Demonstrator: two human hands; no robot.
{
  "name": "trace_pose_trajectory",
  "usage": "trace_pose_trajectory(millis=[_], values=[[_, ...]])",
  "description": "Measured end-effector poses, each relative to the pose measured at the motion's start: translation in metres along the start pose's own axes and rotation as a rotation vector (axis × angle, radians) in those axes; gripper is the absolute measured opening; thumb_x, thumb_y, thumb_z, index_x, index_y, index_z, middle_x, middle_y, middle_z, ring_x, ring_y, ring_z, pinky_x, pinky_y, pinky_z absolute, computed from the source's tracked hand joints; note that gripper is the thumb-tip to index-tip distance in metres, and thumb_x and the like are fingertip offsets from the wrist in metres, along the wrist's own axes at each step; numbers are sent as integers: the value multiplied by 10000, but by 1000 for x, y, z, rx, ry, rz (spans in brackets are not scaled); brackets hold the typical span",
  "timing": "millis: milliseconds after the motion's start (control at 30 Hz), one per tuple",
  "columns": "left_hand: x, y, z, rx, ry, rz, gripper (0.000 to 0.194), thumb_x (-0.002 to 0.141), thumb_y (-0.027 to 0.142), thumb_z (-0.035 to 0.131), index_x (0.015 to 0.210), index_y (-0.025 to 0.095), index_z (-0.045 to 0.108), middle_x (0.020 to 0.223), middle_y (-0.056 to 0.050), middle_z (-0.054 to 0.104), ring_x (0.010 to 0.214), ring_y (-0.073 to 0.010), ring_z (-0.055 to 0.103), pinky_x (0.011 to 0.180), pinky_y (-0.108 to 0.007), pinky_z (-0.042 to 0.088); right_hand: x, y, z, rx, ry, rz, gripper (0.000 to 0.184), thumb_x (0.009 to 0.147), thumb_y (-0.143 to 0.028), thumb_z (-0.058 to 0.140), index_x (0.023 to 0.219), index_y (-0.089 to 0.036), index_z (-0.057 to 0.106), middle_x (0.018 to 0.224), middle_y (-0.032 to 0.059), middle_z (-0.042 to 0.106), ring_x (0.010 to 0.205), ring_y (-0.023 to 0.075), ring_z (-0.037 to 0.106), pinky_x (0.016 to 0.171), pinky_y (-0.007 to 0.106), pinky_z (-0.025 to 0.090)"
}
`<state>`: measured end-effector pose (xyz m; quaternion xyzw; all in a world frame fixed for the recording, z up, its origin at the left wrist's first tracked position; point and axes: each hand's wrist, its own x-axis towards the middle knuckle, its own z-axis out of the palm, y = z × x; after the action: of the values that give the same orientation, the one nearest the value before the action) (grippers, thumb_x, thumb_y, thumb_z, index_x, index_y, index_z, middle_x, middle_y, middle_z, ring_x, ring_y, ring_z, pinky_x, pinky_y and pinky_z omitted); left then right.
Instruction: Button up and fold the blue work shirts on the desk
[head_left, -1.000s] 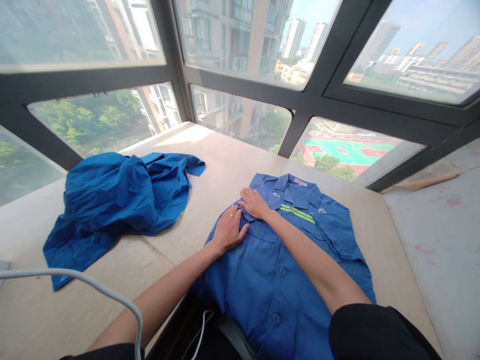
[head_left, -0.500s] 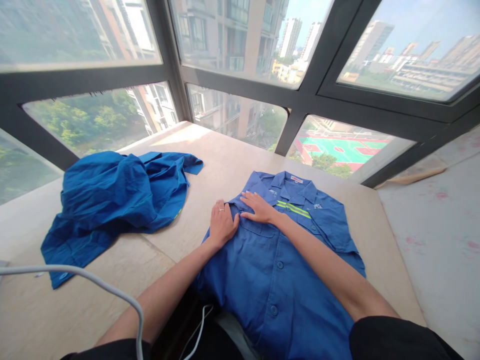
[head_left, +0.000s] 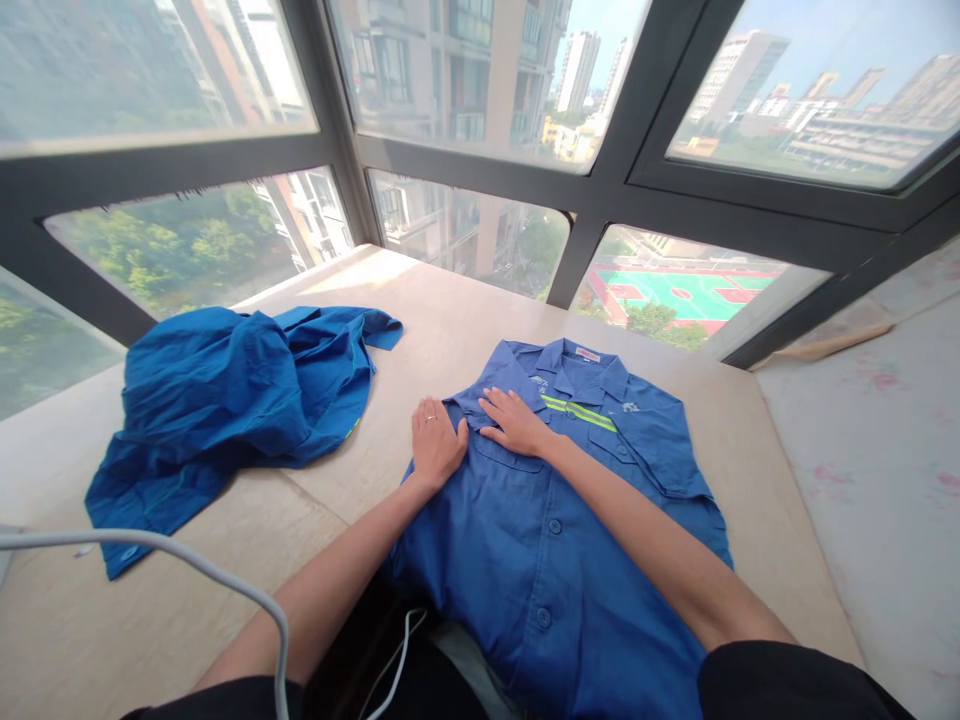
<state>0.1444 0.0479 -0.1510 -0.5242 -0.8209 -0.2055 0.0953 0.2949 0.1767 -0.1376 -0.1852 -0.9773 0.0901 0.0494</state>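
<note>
A blue short-sleeved shirt (head_left: pixel 502 560) is pressed flat on a pale ledge (head_left: pixel 427 300) by two bare hands.
It is laid front up; a folded sleeve (head_left: pixel 469 402) is apparently being smoothed. The right hand (head_left: pixel 517 425) is spread over it; the left hand (head_left: pixel 435 445) is laid at the shirt's edge, thumb apart. Light, even pressure seems called for next. A crumpled blue garment (head_left: pixel 217 390) is seen well to the left.

Crumpled garment (head_left: pixel 217 390) left, buttoned shirt (head_left: pixel 600 560) right, both on ledge (head_left: pixel 420 315).
</note>
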Motion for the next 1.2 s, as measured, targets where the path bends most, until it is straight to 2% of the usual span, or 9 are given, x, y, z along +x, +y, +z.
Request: trace_pose_trajectory(millis=[200,300,400,500,600,700,833,1000,1200], values=[[1,0,-1,42,-12,1,660,963,386,384,1438,-74,396,1484,-306,390,1429,-399,328,1155,-571,271,7,-15,5,-11,-2,-26,610,1001,-440,434,1488,-72,422,1581,182,298,1485,318,247,1210,518,204],[0,2,-6,33,-55,179,608,993,354,339,1504,25,362,1573,-212,293,1482,-339,241,1193,-534,220,6,-13,8,17,3,-44,591,1006,-411,418,1486,-66,422,1579,181,305,1483,317,254,1208,519,208],[-1,5,-10,27,-115,308,552,1008,354,313,1478,91,433,1571,-145,333,1486,-297,248,1208,-497,210,8,-2,5,98,16,-90,562,1008,-376,391,1493,-94,419,1562,159,350,1473,279,294,1205,497,237],[-1,7,-12,40,-132,245,572,1013,405,306,1444,66,471,1523,-154,414,1457,-314,312,1186,-512,257,19,15,-4,155,69,-46,527,1002,-304,344,1479,-103,442,1546,136,388,1466,241,315,1201,460,265],[-2,8,-13,50,-122,196,593,1008,432,317,1444,59,468,1516,-161,423,1445,-330,329,1169,-511,284,41,36,-17,80,86,104,544,973,-261,373,1486,-88,428,1564,138,355,1482,233,278,1208,437,246],[-2,7,-11,48,-110,186,604,1000,437,336,1439,44,467,1518,-183,411,1442,-334,335,1170,-504,286,68,57,-23,2,51,221,596,973,-325,412,1503,-55,384,1590,172,283,1497,285,225,1205,493,218],[-1,6,-8,60,-96,170,629,988,461,358,1427,26,470,1526,-221,380,1429,-343,358,1165,-507,293,95,78,-17,-22,6,272,643,985,-423,407,1506,-47,367,1588,194,279,1494,307,225,1197,540,190],[-2,4,-7,46,-108,161,650,991,487,343,1437,28,458,1519,-207,401,1433,-336,352,1181,-494,283,101,93,-4,-26,0,326,670,1022,-503,245,1539,-82,311,1608,163,239,1501,277,210,1199,554,164],[-3,5,-6,43,-84,150,675,976,514,366,1457,46,432,1517,-216,398,1437,-356,338,1169,-526,295,103,105,1,-42,59,350,740,1011,-569,222,1549,-63,275,1603,168,253,1500,271,205,1204,542,150]])
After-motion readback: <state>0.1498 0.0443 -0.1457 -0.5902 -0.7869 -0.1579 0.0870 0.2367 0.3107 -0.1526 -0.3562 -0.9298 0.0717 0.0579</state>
